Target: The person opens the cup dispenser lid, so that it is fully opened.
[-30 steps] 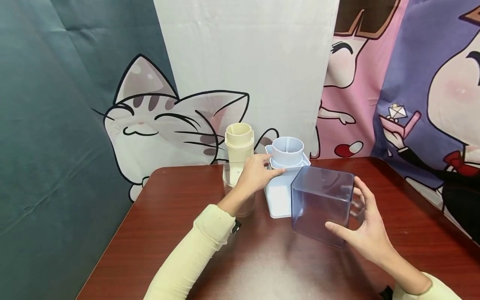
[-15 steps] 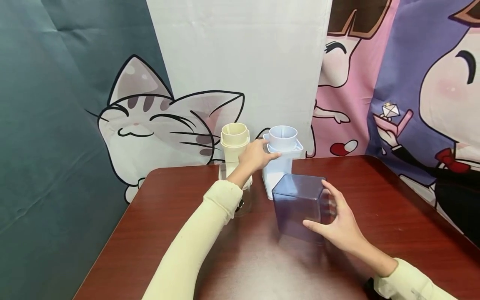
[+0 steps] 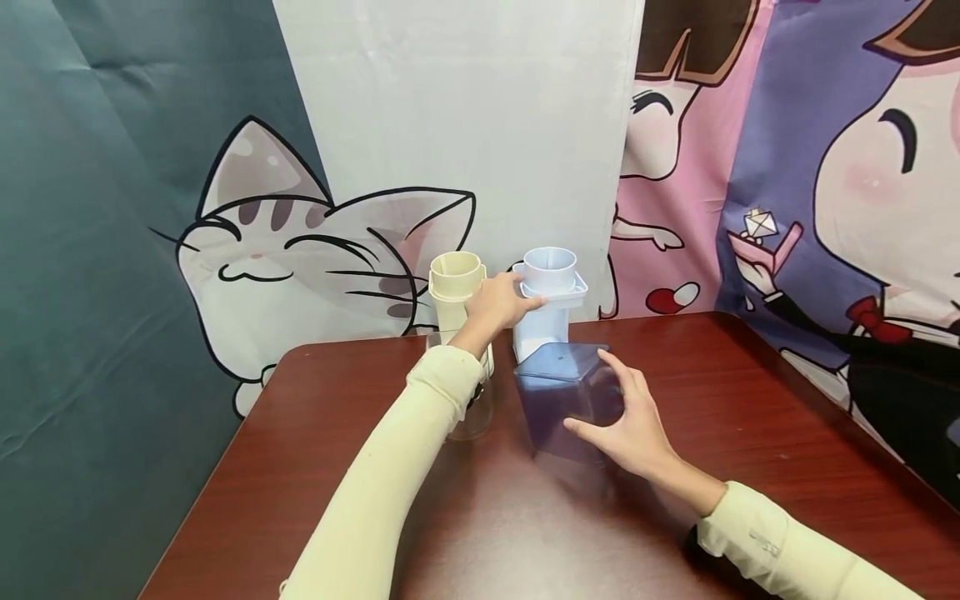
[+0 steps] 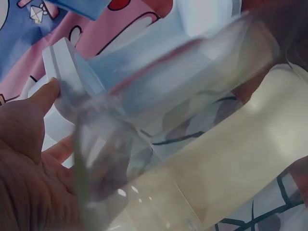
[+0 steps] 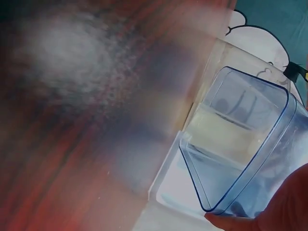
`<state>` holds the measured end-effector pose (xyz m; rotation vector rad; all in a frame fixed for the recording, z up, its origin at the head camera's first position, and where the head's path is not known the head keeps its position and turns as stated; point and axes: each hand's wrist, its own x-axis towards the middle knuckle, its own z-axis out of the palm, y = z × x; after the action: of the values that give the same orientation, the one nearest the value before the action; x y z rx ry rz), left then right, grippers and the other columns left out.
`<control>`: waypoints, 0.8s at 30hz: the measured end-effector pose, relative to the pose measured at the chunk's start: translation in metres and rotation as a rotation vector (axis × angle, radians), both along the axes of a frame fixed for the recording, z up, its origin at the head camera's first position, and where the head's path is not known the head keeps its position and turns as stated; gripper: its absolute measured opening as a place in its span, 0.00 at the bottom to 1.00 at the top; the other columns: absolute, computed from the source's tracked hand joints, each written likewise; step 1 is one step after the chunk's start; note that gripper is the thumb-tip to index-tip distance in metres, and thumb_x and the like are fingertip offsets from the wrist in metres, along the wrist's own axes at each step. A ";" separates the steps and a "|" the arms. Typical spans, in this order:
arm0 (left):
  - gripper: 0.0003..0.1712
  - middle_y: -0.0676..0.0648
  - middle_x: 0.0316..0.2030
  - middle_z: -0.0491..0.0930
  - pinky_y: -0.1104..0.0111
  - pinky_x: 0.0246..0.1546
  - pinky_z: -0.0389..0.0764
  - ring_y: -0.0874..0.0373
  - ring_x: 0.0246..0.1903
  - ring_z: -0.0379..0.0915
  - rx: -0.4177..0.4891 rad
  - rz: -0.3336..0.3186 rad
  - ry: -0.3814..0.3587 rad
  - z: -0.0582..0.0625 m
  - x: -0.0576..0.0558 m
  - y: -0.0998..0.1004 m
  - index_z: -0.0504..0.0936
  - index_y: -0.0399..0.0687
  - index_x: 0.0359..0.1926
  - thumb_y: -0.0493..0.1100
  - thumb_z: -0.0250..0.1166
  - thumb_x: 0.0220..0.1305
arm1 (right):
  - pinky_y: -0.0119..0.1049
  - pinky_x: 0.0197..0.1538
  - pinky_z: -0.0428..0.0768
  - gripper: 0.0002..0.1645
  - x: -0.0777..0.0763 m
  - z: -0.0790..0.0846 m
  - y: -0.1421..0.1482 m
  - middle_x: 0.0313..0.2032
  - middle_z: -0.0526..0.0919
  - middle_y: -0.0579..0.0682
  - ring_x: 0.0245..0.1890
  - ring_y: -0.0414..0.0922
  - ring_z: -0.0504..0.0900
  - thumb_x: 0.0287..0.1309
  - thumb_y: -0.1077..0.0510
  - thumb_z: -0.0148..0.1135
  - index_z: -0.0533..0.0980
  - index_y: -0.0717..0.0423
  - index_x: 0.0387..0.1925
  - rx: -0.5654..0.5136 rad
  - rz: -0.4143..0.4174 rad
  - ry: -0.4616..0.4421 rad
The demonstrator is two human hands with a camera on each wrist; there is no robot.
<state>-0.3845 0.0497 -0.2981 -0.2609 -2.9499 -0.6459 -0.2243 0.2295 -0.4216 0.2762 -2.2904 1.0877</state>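
My left hand (image 3: pixel 497 303) holds the upper rim of a light blue plastic stand (image 3: pixel 551 321), which has a round cup-like top and stands at the back of the table. In the left wrist view the thumb presses that stand's rim (image 4: pixel 67 72). My right hand (image 3: pixel 633 429) grips a see-through blue square container (image 3: pixel 551 404) between thumb and fingers. The container is tilted and overlaps the lower part of the light blue stand in the head view. Its open mouth shows in the right wrist view, with the hand (image 5: pixel 284 207) at its side.
Left of the light blue stand is a similar cream stand (image 3: pixel 447 310) with a clear container (image 3: pixel 474 421) at its lower part, partly hidden by my left arm. The brown table (image 3: pixel 360 400) ends at a cartoon-printed cloth (image 3: pixel 480 125).
My right hand has brought the blue container leftward, in front of the light blue stand. That stand, tilted before, now looks more upright, with my left hand still at its rim.
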 end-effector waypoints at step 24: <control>0.25 0.48 0.55 0.78 0.59 0.40 0.78 0.56 0.43 0.78 0.448 -0.206 0.220 -0.004 0.055 -0.043 0.81 0.54 0.59 0.49 0.66 0.58 | 0.56 0.51 0.75 0.77 -0.010 -0.005 -0.015 0.53 0.62 0.66 0.53 0.58 0.69 0.23 0.36 0.86 0.52 0.45 0.75 0.072 -0.062 -0.071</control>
<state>-0.3291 0.0070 -0.3018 -0.5515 -2.5043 -1.1920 -0.2348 0.2146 -0.4266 0.1970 -2.3880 1.0003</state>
